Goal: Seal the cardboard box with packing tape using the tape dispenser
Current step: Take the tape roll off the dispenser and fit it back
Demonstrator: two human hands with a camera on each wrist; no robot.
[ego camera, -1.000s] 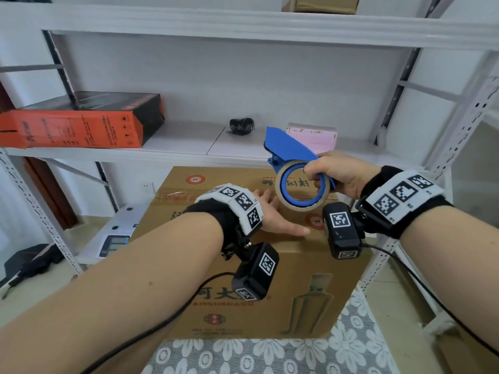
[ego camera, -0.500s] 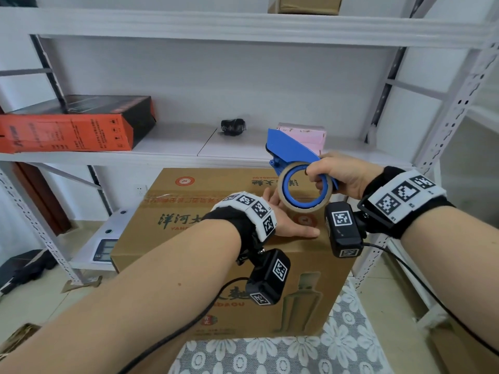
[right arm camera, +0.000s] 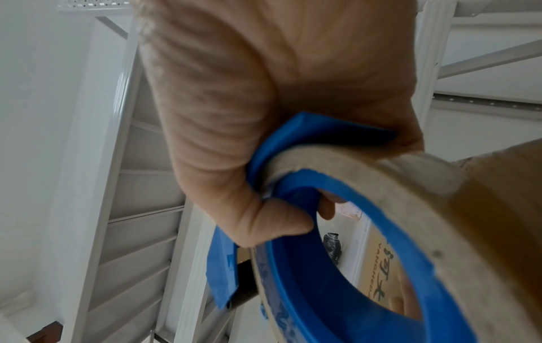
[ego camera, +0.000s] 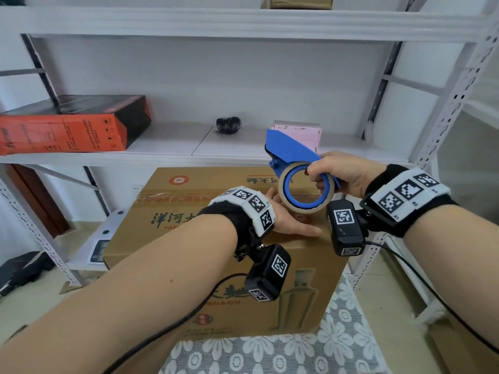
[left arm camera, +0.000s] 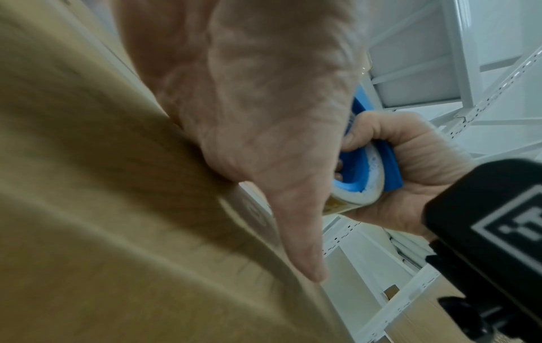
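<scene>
A brown cardboard box with green and red print stands in front of me on a floral cloth, its flaps down and a strip of tape across its top. My left hand lies flat on the box's top near the right edge, fingers straight; the box fills the left wrist view. My right hand grips the blue tape dispenser with its roll of tan tape, held just above the box's right side. The right wrist view shows my fingers curled through the dispenser's ring.
A white metal shelf rack stands behind the box. Its lower board carries an orange and black carton, a small black object and a pink box. A scale sits low at the left. A floral cloth lies under the box.
The view has shifted so the box sits lower and more central. My left hand stays flat on the box top. My right hand with the dispenser has hardly moved relative to it.
</scene>
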